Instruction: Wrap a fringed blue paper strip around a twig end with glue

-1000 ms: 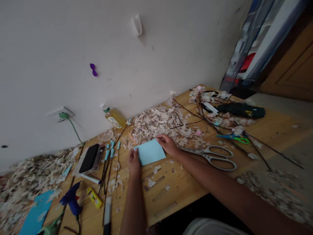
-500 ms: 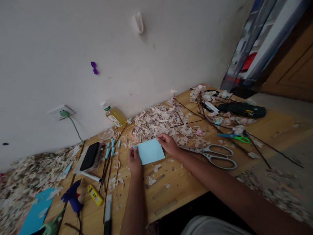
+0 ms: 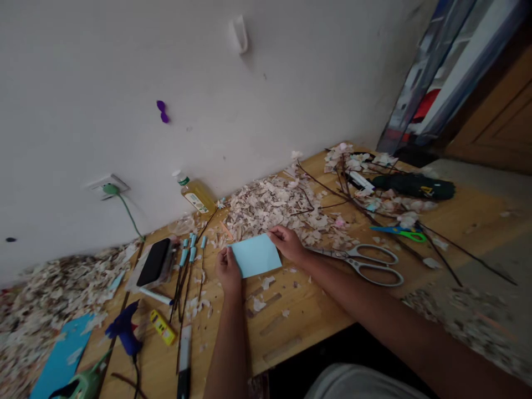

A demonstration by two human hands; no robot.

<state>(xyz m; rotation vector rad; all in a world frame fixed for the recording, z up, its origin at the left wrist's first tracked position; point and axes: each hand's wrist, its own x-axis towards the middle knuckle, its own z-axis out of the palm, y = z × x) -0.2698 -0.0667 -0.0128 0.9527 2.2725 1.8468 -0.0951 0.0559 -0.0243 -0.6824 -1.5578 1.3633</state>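
Note:
A light blue sheet of paper (image 3: 256, 257) is stretched between my two hands just above the wooden table. My left hand (image 3: 228, 269) pinches its left edge, thumb on top. At the upper right corner, my right hand (image 3: 286, 243) grips the paper between thumb and fingers. Behind the sheet spreads a heap of pale petal-like scraps (image 3: 270, 205). Large grey-handled scissors (image 3: 357, 260) lie beside my right forearm. Left of my left hand are thin dark sticks (image 3: 182, 288) with light blue tips (image 3: 193, 252).
A blue glue gun (image 3: 124, 330), a yellow box-like tool (image 3: 162, 327) and a black phone (image 3: 153, 262) lie at left. An oil-coloured bottle (image 3: 195, 194) stands by the wall. Flowered branches (image 3: 353, 194), blue-green scissors (image 3: 399, 231) and a dark green folded umbrella (image 3: 415, 185) occupy the right.
The view has shifted very slightly. Both hands keep the same hold on the blue paper, with almost no movement.

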